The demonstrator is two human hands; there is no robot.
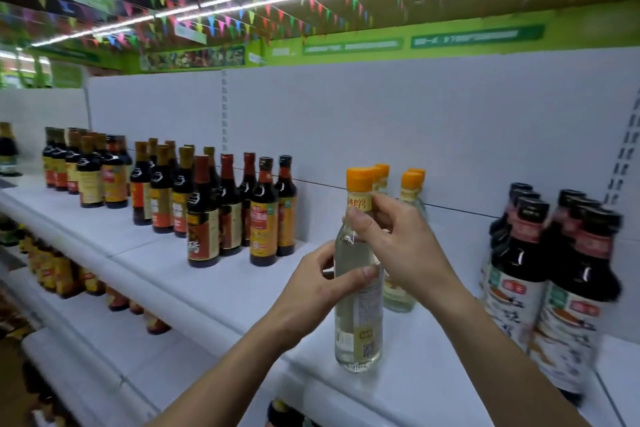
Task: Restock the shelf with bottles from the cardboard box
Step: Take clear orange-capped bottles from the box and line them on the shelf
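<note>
While I have both hands on it, the clear bottle (358,340) stands upright at the front edge of the top shelf (225,288). It is just ahead of the matching bottles (412,184) already in place. My left hand (311,291) is wrapped round the middle of the body, thumb across the front. My right hand (405,246) pinches the neck just under the orange cap (359,178), with fingertips on the yellow neck label (360,202).

From this angle I judge that the base is on the shelf, though it may be hovering a shade above it.

I expect the bottle to feel fairly heavy for its size, since it looks full of pale liquid almost to the shoulder. It looks stiff, like glass or hard plastic, and I cannot tell which, so I treat it as breakable. The wall is smooth and glossy and likely to slip under a loose grip, while the paper label low on the body should give better friction.

The tall, narrow shape makes it tippy. I would therefore carry the weight at mid-body, as my left hand does now, and use the neck only for steering and turning.

Dark bottles (526,253) crowd in close on the right, and another group of dark bottles (263,211) stands well apart on the left. Any slide backward needs to run straight.
</note>
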